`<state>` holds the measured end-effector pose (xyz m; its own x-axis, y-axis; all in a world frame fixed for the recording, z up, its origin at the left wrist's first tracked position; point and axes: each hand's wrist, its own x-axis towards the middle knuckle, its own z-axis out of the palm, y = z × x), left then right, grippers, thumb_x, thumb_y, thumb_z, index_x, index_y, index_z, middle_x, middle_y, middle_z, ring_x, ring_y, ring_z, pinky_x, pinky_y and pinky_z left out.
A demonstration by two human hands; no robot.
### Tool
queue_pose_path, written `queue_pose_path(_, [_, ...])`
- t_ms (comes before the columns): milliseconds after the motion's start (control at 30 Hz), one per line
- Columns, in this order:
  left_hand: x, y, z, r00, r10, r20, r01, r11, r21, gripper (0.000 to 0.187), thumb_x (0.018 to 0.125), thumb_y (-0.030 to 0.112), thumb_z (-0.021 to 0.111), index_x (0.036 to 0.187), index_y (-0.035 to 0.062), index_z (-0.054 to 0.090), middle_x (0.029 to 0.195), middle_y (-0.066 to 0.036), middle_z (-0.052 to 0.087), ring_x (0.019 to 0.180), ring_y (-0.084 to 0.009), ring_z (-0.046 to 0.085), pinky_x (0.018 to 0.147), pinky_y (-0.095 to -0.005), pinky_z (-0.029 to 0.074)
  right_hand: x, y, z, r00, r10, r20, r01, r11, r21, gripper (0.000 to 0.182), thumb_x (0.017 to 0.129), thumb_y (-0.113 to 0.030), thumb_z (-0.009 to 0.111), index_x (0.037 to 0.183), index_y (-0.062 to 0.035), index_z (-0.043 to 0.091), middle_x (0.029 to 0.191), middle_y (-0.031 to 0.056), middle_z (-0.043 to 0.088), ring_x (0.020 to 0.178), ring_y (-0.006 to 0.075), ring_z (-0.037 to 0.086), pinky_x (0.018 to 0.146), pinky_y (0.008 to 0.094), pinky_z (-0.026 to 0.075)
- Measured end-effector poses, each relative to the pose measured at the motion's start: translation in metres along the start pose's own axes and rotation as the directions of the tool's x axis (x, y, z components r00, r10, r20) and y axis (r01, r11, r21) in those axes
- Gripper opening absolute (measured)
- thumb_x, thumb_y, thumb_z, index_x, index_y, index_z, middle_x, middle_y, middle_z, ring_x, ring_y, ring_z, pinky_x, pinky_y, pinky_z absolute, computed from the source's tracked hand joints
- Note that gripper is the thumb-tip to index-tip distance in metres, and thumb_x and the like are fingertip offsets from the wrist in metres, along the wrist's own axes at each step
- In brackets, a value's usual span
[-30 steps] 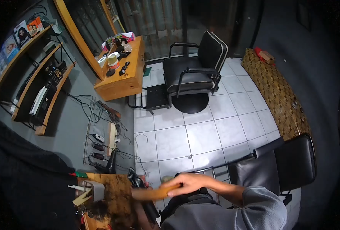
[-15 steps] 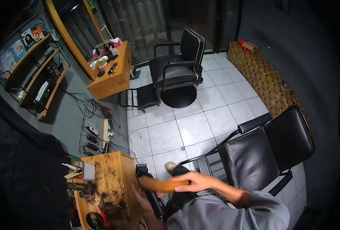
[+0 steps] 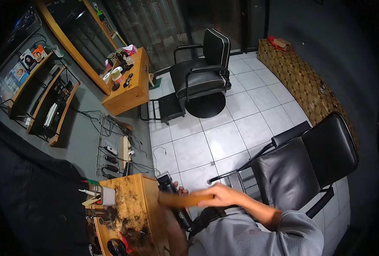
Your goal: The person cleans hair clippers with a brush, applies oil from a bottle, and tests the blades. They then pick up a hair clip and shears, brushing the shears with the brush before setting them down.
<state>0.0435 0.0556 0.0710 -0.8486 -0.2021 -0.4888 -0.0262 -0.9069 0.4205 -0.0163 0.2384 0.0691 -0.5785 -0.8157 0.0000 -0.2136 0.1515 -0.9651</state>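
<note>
My left hand [image 3: 170,215] is wrapped round a black hair clipper [image 3: 168,184], its fingertips showing on the clipper's far side. The clipper is tilted, its head pointing away from me, beside the edge of the wooden counter. In my right hand [image 3: 222,195] is a long brown wooden brush [image 3: 185,200], gripped at one end between thumb and fingers. The brush lies across the clipper and hides its middle. Motion smears the brush's far end, so its bristles cannot be made out.
Dark cut hair litters the wooden counter [image 3: 149,187], where a white holder [image 3: 108,196] stands with tools. A black chair [image 3: 283,170] is close on my right; another salon chair [image 3: 196,79] stands farther off. Clippers and cables hang on the left wall. A woven chest [image 3: 300,72] lines the right wall.
The view has shifted slightly, so the room sits a little lower and to the right. The brush has moved along the clipper, and more of the left fingers now show.
</note>
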Motion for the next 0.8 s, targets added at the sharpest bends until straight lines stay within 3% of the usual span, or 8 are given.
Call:
queue_pose_path(67, [0.008,-0.002,-0.014,0.997,0.057,-0.049,-0.059,0.997,-0.045,0.058,0.091,0.049,0.052,0.121,-0.0005,0.049,0.094,-0.008,0.054,0.078,-0.0159,0.05,0.071,-0.0301,0.044,0.006,0.01,0.007,0.923,-0.084,-0.377,0.114,0.992,0.059,0.042,0.089,-0.023,0.063,0.126,-0.004,0.056,0.107,0.0141,0.068,0.095,0.0195,0.067,0.082,0.0302,0.051])
queue_pose_path(100, [0.008,0.0,-0.015,0.985,-0.081,0.151,0.098,0.99,-0.105,0.057,0.091,0.049,0.052,0.122,0.0005,0.049,0.098,-0.008,0.055,0.079,-0.016,0.05,0.071,-0.0298,0.043,0.005,0.009,0.007,0.883,0.008,-0.47,0.002,1.0,0.022,0.042,0.089,-0.022,0.063,0.126,-0.0021,0.055,0.108,0.0149,0.067,0.094,0.02,0.067,0.082,0.0287,0.051])
queue_pose_path(200, [0.003,0.0,-0.011,0.895,-0.208,0.394,0.277,0.953,-0.126,0.055,0.091,0.048,0.052,0.124,0.0047,0.048,0.102,-0.009,0.057,0.08,-0.0167,0.05,0.07,-0.0294,0.041,0.005,0.008,0.002,0.863,0.043,-0.503,0.039,0.988,0.152,0.043,0.088,-0.02,0.065,0.125,-0.0006,0.055,0.108,0.0172,0.067,0.092,0.016,0.067,0.079,0.0265,0.051])
queue_pose_path(267, [-0.003,-0.002,0.015,0.996,-0.033,0.081,0.047,0.983,-0.177,0.056,0.092,0.05,0.049,0.127,0.0064,0.046,0.096,-0.009,0.055,0.076,-0.0156,0.047,0.069,-0.0286,0.04,-0.002,0.019,0.003,0.893,-0.217,-0.394,0.248,0.968,0.029,0.043,0.087,-0.018,0.067,0.124,-0.0005,0.056,0.103,0.0177,0.068,0.086,0.0145,0.067,0.075,0.0271,0.052])
queue_pose_path(333, [0.029,0.016,-0.029,0.894,-0.259,0.365,0.287,0.958,-0.024,0.056,0.093,0.05,0.047,0.127,0.0057,0.046,0.092,-0.007,0.053,0.077,-0.0152,0.047,0.069,-0.03,0.041,-0.014,-0.001,-0.002,0.987,-0.137,-0.088,0.137,0.99,-0.004,0.042,0.087,-0.028,0.066,0.124,-0.0095,0.059,0.099,0.0137,0.07,0.078,0.0186,0.069,0.072,0.0281,0.053])
queue_pose_path(500, [0.021,0.026,0.007,0.957,-0.175,0.231,0.194,0.979,-0.061,0.048,0.095,0.045,0.048,0.128,0.0102,0.044,0.091,-0.003,0.047,0.064,-0.0078,0.044,0.053,-0.0183,0.041,-0.026,-0.012,0.011,0.967,-0.105,0.231,0.082,0.991,0.108,0.042,0.087,-0.032,0.065,0.123,-0.01,0.059,0.1,0.0155,0.069,0.087,0.0239,0.069,0.075,0.0311,0.052])
queue_pose_path(667, [0.028,0.019,0.006,0.953,-0.121,0.279,0.133,0.991,-0.025,0.036,0.095,0.033,0.054,0.125,0.0138,0.045,0.09,-0.001,0.046,0.063,-0.0075,0.042,0.052,-0.0196,0.04,-0.03,-0.009,0.004,0.973,-0.171,0.153,0.14,0.97,0.197,0.041,0.087,-0.031,0.065,0.123,-0.0119,0.06,0.099,0.0134,0.069,0.085,0.0243,0.069,0.075,0.0309,0.052])
queue_pose_path(800, [0.039,0.015,-0.008,0.945,-0.233,0.229,0.218,0.972,0.089,0.021,0.095,0.035,0.053,0.105,0.0168,0.049,0.087,-0.001,0.046,0.06,-0.0085,0.042,0.048,-0.0219,0.037,-0.027,-0.01,-0.017,0.996,-0.025,0.081,0.032,0.996,-0.089,0.04,0.085,-0.027,0.067,0.123,-0.0164,0.06,0.097,0.0116,0.07,0.083,0.0218,0.069,0.074,0.0293,0.051])
